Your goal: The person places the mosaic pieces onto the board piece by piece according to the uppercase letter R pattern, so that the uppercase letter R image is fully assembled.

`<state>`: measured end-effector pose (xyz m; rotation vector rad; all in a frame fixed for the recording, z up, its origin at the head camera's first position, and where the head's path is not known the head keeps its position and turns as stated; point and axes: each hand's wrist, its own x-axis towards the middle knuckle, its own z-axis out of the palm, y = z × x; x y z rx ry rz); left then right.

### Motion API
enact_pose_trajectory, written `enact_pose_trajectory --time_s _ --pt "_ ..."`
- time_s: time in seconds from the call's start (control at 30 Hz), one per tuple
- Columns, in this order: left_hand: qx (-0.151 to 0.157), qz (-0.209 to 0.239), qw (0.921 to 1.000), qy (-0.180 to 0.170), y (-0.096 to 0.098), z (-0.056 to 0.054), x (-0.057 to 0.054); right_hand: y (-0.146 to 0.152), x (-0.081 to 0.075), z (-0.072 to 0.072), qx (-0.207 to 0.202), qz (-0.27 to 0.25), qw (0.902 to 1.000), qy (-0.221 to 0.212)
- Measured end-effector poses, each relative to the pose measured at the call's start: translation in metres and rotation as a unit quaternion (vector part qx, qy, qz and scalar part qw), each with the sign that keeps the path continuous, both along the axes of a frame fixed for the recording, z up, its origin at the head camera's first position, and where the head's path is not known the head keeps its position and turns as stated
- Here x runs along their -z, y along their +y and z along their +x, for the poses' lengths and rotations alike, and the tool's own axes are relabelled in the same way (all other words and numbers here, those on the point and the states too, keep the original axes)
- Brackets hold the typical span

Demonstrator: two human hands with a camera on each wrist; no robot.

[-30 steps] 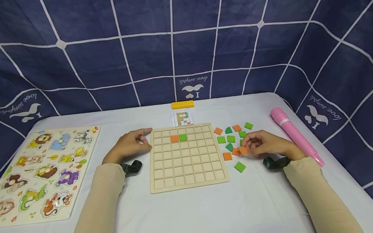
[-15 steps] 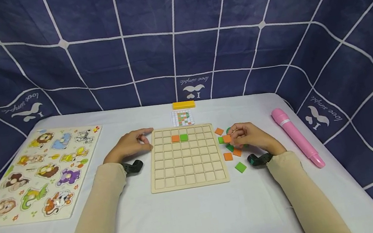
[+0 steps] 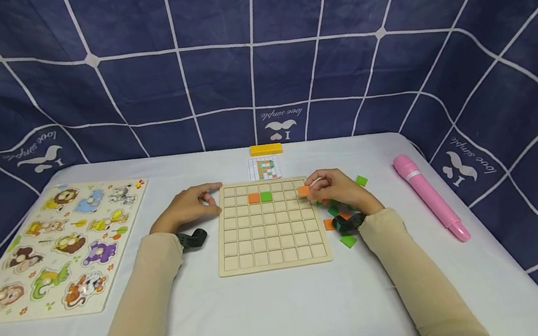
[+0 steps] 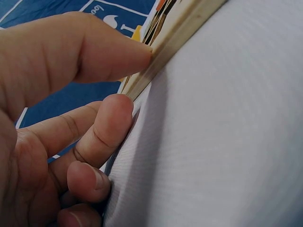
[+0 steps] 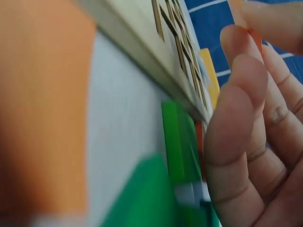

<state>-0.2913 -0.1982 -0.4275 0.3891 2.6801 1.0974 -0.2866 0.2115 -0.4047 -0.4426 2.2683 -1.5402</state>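
Observation:
My right hand [image 3: 336,188] pinches an orange square tile [image 3: 304,192] between thumb and fingertips, over the right side of the wooden grid board [image 3: 267,268]. In the right wrist view only a sliver of that tile [image 5: 255,40] shows, at the top. My left hand [image 3: 187,209] rests against the board's left edge, its thumb touching the side and its index finger near the far corner. An orange tile [image 3: 254,198] and a green tile [image 3: 266,197] sit side by side in the board's second row. Beneath my right hand and wrist, loose tiles [image 3: 349,241] are partly hidden.
Behind the board lie a small pattern card [image 3: 265,168] and a yellow bar [image 3: 266,149]. An animal puzzle board [image 3: 77,275] lies at the left. A pink microphone-shaped object [image 3: 430,197] lies at the right, with blue cloth hanging behind the white table.
My right hand picked an orange tile from the loose pile and carried it left, over the board's right columns. My left hand has stayed at the board's edge.

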Motion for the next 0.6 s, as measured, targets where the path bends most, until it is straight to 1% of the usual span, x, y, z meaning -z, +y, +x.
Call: enact_pose_trajectory --time_s 0.23,0.47,0.6 --pt "0.000 -0.003 1.0000 0.003 0.000 -0.001 0.000 -0.019 0.001 -0.007 0.009 0.002 0.9999 0.009" --pt "0.001 -0.003 1.0000 0.003 0.000 0.000 0.000 -0.035 0.000 -0.009 0.012 0.021 0.9996 0.015" --pt "0.003 0.001 1.0000 0.003 -0.001 0.001 -0.001 -0.044 -0.002 -0.010 0.014 0.038 0.9992 0.008"
